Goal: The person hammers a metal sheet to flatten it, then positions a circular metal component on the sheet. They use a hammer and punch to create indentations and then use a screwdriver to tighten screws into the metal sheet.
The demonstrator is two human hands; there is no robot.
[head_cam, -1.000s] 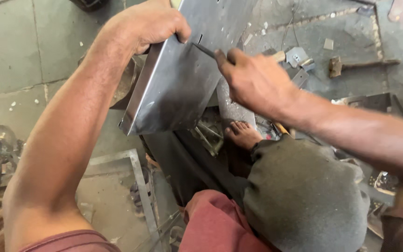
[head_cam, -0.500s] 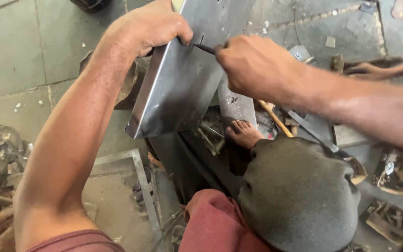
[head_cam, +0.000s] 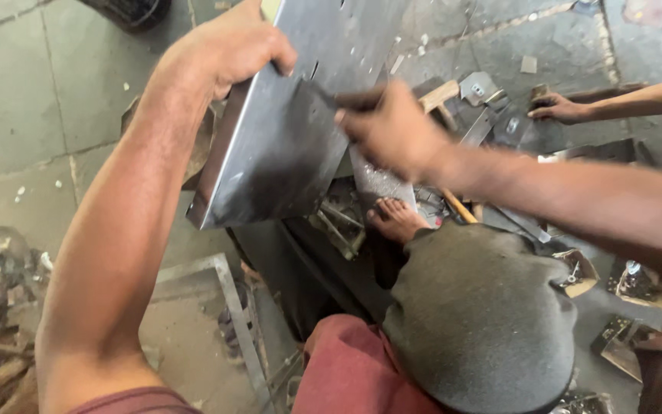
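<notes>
Steel sheet (head_cam: 300,115), folded at the edges, stands tilted above the floor (head_cam: 32,92). The left hand (head_cam: 227,50) clamps its upper edge; the right hand (head_cam: 392,126) pinches a thin dark tool (head_cam: 327,96) against its face, seemingly marking it. Continuing calls for a steady sheet.

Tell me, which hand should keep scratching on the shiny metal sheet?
Probably the right hand: it pinches a thin dark tool with its tip against the metal sheet. The left hand grips the sheet's upper edge, holding it tilted.
</notes>
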